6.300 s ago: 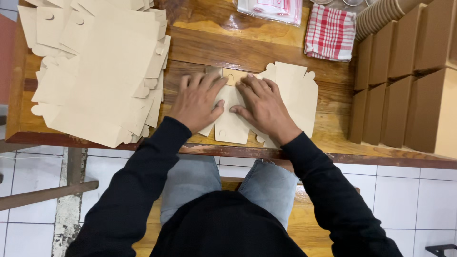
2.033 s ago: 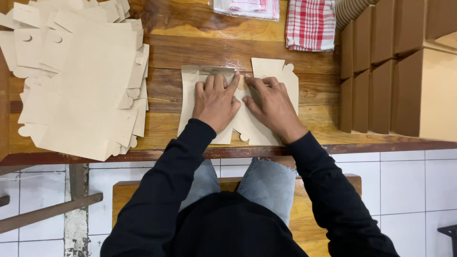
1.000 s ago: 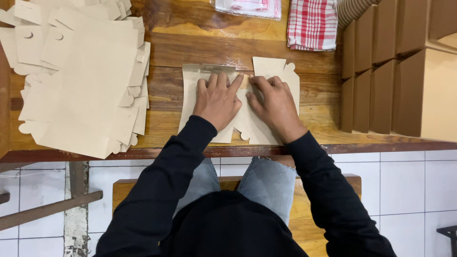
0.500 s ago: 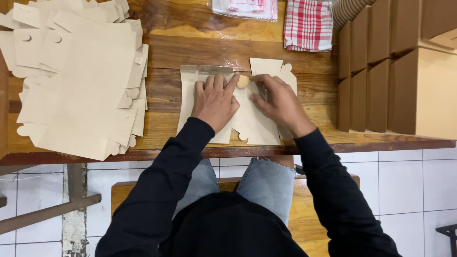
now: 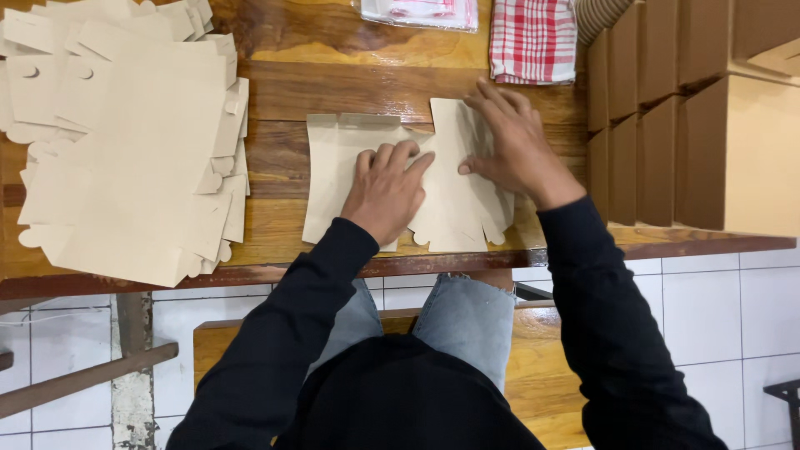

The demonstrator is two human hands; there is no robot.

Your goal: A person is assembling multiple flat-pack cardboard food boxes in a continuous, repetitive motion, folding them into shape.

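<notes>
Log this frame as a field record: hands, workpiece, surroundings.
left hand: palm down, pressing on the flat cardboard blank
right hand: fingers spread on the blank's right flap, no closed grip
blank position: flat on the wooden table, near its front edge
left of blank: stack of flat blanks
right of blank: row of assembled cardboard boxes
far edge: red checked cloth, clear plastic packet
</notes>
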